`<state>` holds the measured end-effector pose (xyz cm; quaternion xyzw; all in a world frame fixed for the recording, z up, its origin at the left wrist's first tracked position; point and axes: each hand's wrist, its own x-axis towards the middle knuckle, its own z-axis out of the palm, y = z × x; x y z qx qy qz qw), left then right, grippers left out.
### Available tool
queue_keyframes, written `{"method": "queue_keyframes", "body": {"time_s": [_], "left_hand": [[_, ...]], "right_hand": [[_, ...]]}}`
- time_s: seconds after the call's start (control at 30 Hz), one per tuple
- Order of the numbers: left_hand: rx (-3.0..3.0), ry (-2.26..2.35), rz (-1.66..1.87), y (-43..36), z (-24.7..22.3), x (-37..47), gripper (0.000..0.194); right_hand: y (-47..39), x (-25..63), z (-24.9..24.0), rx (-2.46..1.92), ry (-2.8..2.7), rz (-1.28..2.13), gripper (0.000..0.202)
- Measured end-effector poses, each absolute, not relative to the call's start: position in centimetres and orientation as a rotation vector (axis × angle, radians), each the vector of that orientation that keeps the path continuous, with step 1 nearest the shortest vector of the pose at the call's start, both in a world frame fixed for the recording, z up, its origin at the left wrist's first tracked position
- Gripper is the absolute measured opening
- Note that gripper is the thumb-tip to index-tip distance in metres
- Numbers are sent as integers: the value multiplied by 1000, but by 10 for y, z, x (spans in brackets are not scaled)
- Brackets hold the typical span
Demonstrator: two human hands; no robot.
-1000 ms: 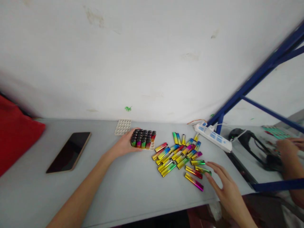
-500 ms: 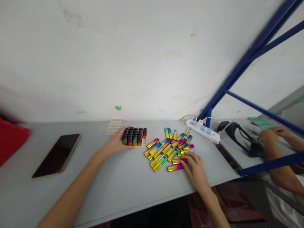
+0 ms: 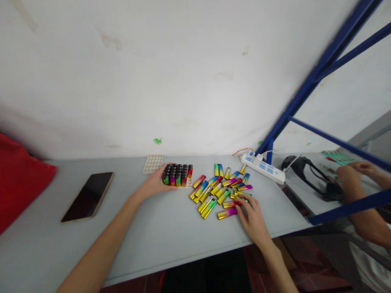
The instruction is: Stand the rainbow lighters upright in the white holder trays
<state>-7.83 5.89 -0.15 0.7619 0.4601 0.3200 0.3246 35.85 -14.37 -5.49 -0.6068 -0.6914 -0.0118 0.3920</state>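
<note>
My left hand (image 3: 158,182) is closed round the left side of a block of lighters (image 3: 176,176), which stand upright in rows with their black tops up. Under their right end shows the edge of a white pegged tray (image 3: 190,182), where a few slots hold nothing. Shiny rainbow-coloured lighter casings (image 3: 224,197) lie loose in a heap to the right. At the heap's near right side, my right hand (image 3: 251,215) has its thumb and fingers bent onto the red end of a red-and-yellow lighter casing (image 3: 229,204). A purple-and-yellow casing (image 3: 227,214) lies just in front of it.
A second white tray (image 3: 153,163) lies near the wall. A dark phone (image 3: 88,196) and a red cloth item (image 3: 21,179) are on the left. A power strip (image 3: 263,167), a blue metal frame (image 3: 293,101) and a black headset (image 3: 314,179) stand right, beside another person's hands (image 3: 354,170).
The view has shifted a little, so the tabletop things appear slightly further right. Both hands stay where they were, the left on the lighter block and the right at the red-and-yellow casing.
</note>
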Motion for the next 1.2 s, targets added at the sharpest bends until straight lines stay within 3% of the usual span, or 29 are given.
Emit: {"method": "queue_keyframes", "body": {"time_s": [0.37, 0.7, 0.93, 1.2], "left_hand": [[2007, 1145, 865, 60, -1, -78, 109], [1971, 1152, 868, 63, -10, -79, 112], [1985, 1139, 878, 63, -9, -80, 114], [1993, 1117, 899, 69, -18, -82, 116]], "right_hand": [[-137, 366, -60, -1519, -1641, 48, 53], [-137, 374, -55, -1440, -966, 326, 67], [-83, 326, -10, -1110, -703, 771, 51], [-26, 241, 45, -732, -586, 1345, 61]]}}
